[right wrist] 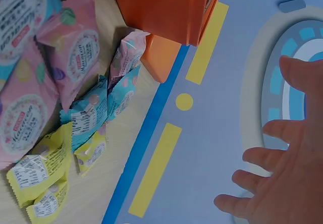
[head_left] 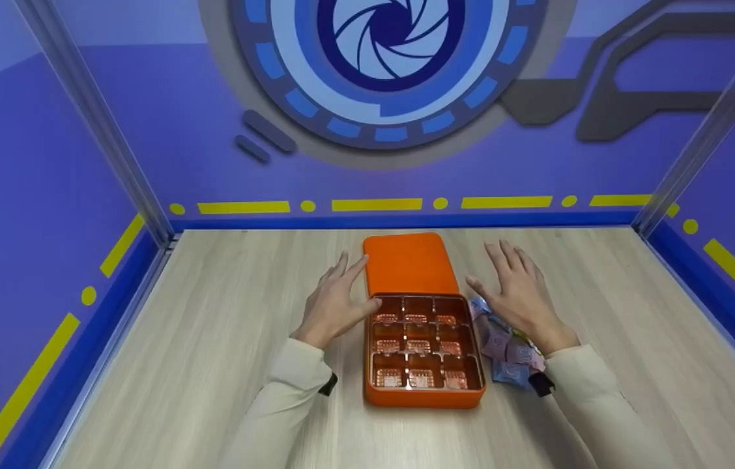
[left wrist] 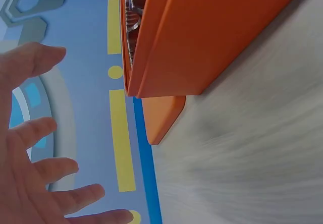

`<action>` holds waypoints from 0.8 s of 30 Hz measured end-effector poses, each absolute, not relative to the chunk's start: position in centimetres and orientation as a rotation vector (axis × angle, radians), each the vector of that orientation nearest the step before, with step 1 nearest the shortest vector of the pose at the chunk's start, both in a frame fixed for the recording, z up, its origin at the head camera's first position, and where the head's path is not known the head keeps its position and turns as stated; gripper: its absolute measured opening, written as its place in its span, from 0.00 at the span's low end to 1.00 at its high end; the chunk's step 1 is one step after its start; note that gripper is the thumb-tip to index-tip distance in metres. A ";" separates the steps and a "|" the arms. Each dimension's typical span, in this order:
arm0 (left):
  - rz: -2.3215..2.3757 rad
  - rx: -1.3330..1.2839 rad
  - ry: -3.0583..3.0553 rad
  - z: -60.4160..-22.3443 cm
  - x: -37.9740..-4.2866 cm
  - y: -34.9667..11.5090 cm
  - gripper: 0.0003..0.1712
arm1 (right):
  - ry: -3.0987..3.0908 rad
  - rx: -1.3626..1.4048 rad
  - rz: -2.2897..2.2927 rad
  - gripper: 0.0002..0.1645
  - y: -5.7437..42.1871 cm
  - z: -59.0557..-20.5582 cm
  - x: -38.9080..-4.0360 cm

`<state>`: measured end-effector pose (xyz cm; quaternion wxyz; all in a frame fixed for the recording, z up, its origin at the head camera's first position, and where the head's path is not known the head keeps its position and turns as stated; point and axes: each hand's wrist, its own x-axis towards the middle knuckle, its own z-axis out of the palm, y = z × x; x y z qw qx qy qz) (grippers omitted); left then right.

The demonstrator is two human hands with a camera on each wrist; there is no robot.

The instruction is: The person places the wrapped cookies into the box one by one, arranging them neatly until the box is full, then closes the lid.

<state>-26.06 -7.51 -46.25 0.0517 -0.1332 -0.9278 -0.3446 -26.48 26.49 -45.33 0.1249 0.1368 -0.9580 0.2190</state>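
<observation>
An orange box (head_left: 424,398) stands on the table, with a clear plastic insert (head_left: 419,355) split into several compartments. Behind it lies its orange lid (head_left: 410,264), flat side up. My left hand (head_left: 335,303) is raised at the box's left side, fingers spread, holding nothing. My right hand (head_left: 524,296) hovers over the right side with fingers apart, also holding nothing. Beneath it several wrapped candies (head_left: 507,352) lie in a pile; in the right wrist view they are pink (right wrist: 78,50), blue (right wrist: 88,115) and yellow (right wrist: 43,168). The right forearm hides part of the pile.
The light wood table (head_left: 237,339) runs back to a blue panel wall (head_left: 211,130) with yellow markings. Metal posts (head_left: 100,130) stand at the back corners. Side walls close off the left and right.
</observation>
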 end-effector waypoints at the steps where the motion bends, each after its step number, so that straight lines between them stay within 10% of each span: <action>1: -1.066 -0.407 -2.819 -46.4 -25.9 -7.5 0.49 | -2.791 0.396 0.637 0.48 26.5 -45.4 -26.4; 24: -1.362 -0.456 -2.792 -49.7 -24.1 -8.1 0.42 | -2.797 0.360 0.693 0.44 28.0 -45.9 -25.4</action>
